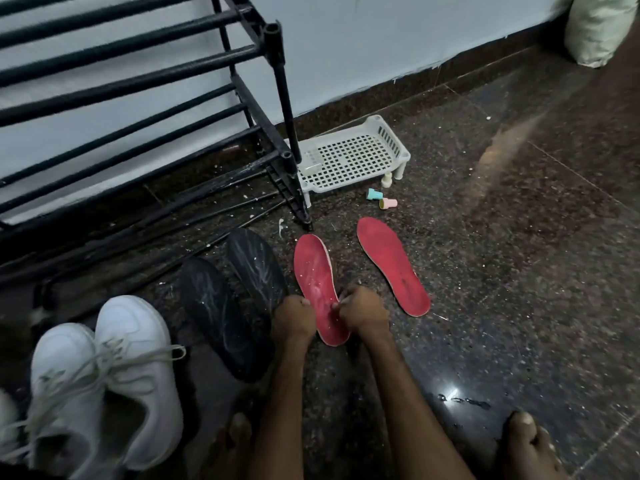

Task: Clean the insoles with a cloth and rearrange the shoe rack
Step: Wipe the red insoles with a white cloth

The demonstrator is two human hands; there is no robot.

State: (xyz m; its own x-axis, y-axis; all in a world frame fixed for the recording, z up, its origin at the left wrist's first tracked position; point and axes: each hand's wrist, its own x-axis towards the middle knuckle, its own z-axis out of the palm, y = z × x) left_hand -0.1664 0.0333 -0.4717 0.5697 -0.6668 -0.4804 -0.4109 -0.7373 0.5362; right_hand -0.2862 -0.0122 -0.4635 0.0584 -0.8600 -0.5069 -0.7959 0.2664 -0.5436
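Observation:
Two red insoles lie on the dark floor. The left red insole (317, 275) is smeared with white marks, and both hands are on its heel half. My left hand (292, 318) grips its left edge with curled fingers. My right hand (362, 311) pinches its right edge. The right red insole (393, 263) lies apart, untouched. Two black insoles (216, 313) (258, 266) with pale streaks lie side by side left of my hands. The black metal shoe rack (138, 109) stands at upper left, its bars bare. No cloth is visible.
A pair of white sneakers (104, 382) sits at lower left. A white perforated plastic tray (349, 157) stands by the rack's leg, with small teal (374, 194) and pink (388, 203) plastic feet beside it. A pale sack (601, 27) leans at top right. My bare feet are at the bottom edge.

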